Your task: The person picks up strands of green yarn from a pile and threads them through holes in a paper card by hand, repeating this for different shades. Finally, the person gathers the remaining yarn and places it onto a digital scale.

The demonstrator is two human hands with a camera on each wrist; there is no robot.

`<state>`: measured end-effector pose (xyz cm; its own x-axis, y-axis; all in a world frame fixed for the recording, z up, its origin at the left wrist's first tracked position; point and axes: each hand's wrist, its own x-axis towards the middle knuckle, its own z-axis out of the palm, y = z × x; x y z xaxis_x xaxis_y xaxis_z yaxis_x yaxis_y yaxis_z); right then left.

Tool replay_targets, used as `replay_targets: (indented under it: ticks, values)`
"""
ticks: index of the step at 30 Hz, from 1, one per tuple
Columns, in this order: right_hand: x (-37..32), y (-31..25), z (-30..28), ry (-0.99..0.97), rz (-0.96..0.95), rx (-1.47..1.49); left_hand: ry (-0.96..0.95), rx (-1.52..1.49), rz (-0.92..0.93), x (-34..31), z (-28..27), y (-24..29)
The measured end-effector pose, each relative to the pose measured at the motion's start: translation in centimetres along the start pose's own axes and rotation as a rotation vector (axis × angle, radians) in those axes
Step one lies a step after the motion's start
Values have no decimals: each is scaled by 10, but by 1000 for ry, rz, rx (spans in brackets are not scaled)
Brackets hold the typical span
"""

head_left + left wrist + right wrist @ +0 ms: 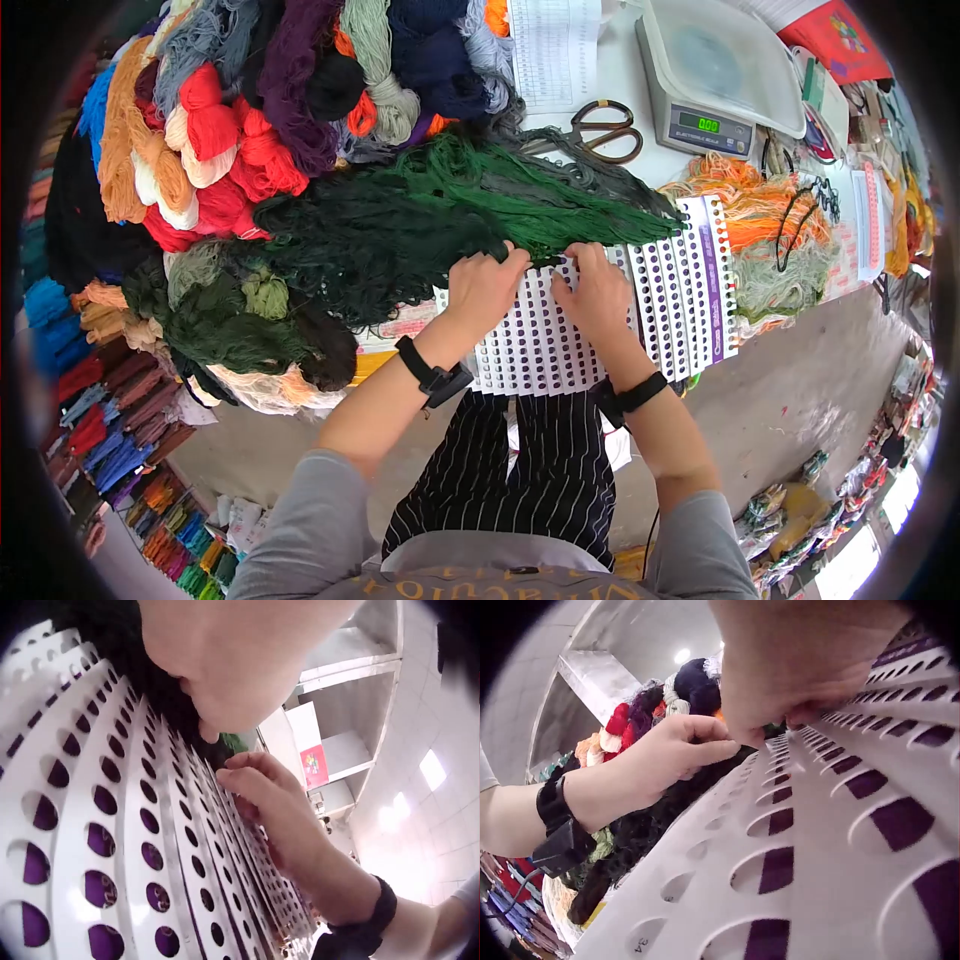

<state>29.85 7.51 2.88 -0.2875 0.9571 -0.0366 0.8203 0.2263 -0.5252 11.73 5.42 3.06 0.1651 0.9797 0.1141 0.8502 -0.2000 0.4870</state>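
White cards with rows of punched holes (540,345) (105,802) (817,847) overlap like a fan at the table's front edge, purple showing through many holes. Dark green thread (390,225) and brighter green thread (470,185) lie along their top edge. My left hand (485,290) (240,660) (660,757), fingers curled, pinches dark green thread at that edge. Just to its right, my right hand (597,295) (281,814) (795,667) has thumb and fingers bent round dark thread at the same edge. The fingertips' exact hold is partly hidden.
Coloured yarn bundles (210,130) are heaped at the left and back. Scissors (605,130) lie behind the green thread, beside a digital scale (708,125) with a clear tray. Orange thread (765,205) spreads right of the cards. A printed sheet (555,55) is at the back.
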Motion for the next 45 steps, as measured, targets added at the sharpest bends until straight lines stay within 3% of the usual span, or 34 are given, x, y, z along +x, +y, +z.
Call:
replay_targets:
  ticks: [5, 11, 13, 18, 20, 23, 26, 28, 30, 32, 34, 36, 38, 40, 44, 45]
  values:
    - [0, 2, -6, -33, 58, 55, 18, -17, -47, 1, -8, 11]
    - [0, 1, -8, -39, 109, 164, -116, -65, -14, 9, 14, 16]
    - [0, -1, -9, -64, 130, 128, -1, 9, 38, 12, 15, 6]
    - [0, 0, -6, -60, 130, 102, 50, 196, -13, 9, -21, -48]
    - [-1, 1, -6, -65, 132, 99, 12, 287, -144, 9, -41, -67]
    - [-2, 2, -4, -43, 115, 75, 89, 258, -120, 9, -63, -88]
    - [-4, 4, -7, -43, 66, 53, 29, 100, -188, 11, -73, -83]
    - [-6, 1, -12, -8, -27, 157, -235, -817, -681, 20, -97, -34]
    - [-8, -12, -21, -16, -22, 298, -309, -1601, -658, 18, -98, -11]
    - [-9, -27, -32, -18, -10, 431, -256, -2117, -739, 19, -96, 13]
    - [-11, -46, -42, -97, 89, 816, -243, -2162, -688, 20, -92, 21]
    - [-11, -60, -47, -158, 179, 938, -185, -2109, -618, 19, -89, 23]
    - [-9, -73, -46, -310, 392, 1173, -198, -2171, -604, 19, -90, 27]
    - [-10, -75, -39, -327, 359, 1107, -199, -2186, -643, 18, -93, 32]
    - [-8, -80, -42, -249, 357, 1340, -150, -2258, -672, 16, -93, 27]
    - [-8, -78, -48, -292, 456, 1428, -129, -2257, -681, 15, -92, 25]
